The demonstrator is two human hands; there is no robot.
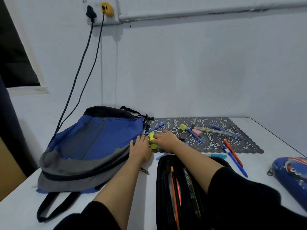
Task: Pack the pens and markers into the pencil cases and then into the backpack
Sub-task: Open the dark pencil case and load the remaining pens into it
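One yellow highlighter [152,138] at the mat's [216,143] left corner, by the backpack [93,141], right hand [163,138] gripping it, left hand [141,150] flat alongside with fingers straight, open black case [160,188] just in front, loose pens [235,161] on mat and tabletop [274,138].

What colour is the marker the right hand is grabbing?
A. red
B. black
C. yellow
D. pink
C: the right hand grips a yellow marker at the left edge of the patterned mat, beside the blue backpack.
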